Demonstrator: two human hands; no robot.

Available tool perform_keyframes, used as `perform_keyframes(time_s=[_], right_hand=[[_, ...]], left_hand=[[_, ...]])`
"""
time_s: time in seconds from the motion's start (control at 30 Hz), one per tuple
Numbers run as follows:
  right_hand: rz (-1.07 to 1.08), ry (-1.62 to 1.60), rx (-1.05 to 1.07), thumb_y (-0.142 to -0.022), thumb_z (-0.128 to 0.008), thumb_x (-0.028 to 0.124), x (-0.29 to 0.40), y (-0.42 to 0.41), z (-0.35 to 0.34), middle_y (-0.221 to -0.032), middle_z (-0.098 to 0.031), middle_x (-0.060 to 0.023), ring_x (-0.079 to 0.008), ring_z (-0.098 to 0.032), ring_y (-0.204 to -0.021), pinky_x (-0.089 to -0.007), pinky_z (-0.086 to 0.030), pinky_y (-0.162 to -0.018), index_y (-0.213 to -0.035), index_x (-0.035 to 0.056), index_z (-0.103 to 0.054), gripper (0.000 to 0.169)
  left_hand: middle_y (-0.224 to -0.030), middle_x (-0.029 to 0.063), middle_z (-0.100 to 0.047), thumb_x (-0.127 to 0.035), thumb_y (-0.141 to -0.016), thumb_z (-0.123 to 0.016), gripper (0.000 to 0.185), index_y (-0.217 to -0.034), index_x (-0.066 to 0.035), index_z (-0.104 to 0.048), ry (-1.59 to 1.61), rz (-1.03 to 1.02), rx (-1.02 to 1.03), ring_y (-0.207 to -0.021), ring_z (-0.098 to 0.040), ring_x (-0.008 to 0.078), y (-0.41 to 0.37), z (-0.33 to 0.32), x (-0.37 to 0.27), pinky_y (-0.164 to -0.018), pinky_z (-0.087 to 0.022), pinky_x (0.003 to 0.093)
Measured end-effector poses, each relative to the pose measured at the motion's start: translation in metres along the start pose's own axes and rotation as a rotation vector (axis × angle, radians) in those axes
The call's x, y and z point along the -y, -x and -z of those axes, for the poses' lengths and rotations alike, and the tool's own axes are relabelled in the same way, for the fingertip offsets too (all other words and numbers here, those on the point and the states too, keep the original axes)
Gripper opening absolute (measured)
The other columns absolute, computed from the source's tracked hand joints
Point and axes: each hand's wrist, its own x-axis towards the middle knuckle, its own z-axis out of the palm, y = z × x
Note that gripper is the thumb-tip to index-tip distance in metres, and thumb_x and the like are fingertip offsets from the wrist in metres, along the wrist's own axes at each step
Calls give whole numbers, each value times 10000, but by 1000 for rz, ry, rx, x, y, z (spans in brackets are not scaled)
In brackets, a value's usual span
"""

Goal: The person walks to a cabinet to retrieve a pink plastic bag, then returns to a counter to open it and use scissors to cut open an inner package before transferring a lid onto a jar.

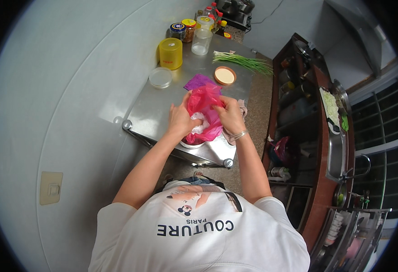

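Observation:
A pink plastic bag [210, 127], its mouth spread, is held between my two hands over the near end of the steel table [148, 112]. My left hand [182, 119] grips the bag's left rim, with the thumb reaching inside. Within the bag lies a white, crinkled mass [199, 124], perhaps another plastic bag; its contents cannot be told. My right hand [231, 115] pinches the right rim. Below the bag shows the white edge of a round dish [192, 146], mostly covered. A purple piece of plastic [199, 81] lies just beyond the bag.
A small brown bowl [225, 75] of pale powder, a clear lid [160, 77], green onions [241, 62], a yellow canister [171, 53] and a clear jar [202, 41] stand farther back. A cloth [242, 108] lies beside my right hand. The wall [83, 102] is at left, a sink [336, 154] at right.

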Motion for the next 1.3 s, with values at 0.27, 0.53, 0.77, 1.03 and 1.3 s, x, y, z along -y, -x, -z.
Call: perform_keyframes(time_s=[0.27, 0.53, 0.77, 1.03, 1.3], right_hand=[[-29, 134, 50, -812, -697, 179, -5, 3, 12, -739, -632, -192, -298, -633, -694, -400, -472, -660, -941, -39, -639, 260], [171, 247, 27, -787, -780, 320, 29, 12, 22, -962, -675, -193, -294, -660, -894, -395, -504, -802, -1154, -28, -578, 544], [4, 310, 204, -760, -784, 305, 57, -12, -7, -825, -647, -270, -423, -646, -801, -461, -493, -723, -1023, -59, -627, 475], [111, 79, 33, -838, -712, 166, 31, -17, -25, -717, -632, -238, -359, -612, -623, -420, -478, -617, -854, -27, -672, 197], [-8, 29, -232, -875, -680, 127, 36, -11, -10, -738, -679, -163, -197, -633, -656, -364, -469, -623, -921, -29, -675, 163]], left_hand=[[-1008, 179, -690, -239, -643, -845, 1057, -1499, -123, -236, 306, -8, -37, -961, -659, 339, 0, 2, -5, -1105, -333, 478], [-1266, 193, -581, -272, -748, -810, 689, -1317, -17, -516, 323, -183, -224, -1205, -548, 313, 56, 48, -4, -1069, -395, 397], [-1295, 194, -570, -437, -703, -783, 724, -1228, 19, -583, -498, -638, 57, -1237, -527, 326, 64, 26, -22, -1140, -305, 419], [-848, 61, -655, -124, -730, -597, 169, -859, -59, -685, -695, -575, -9, -871, -614, 207, 58, -33, -37, -861, -450, 344], [-847, 106, -657, -65, -667, -653, 130, -795, -43, -644, -417, -552, 230, -906, -648, 258, 50, -2, -39, -786, -513, 383]])
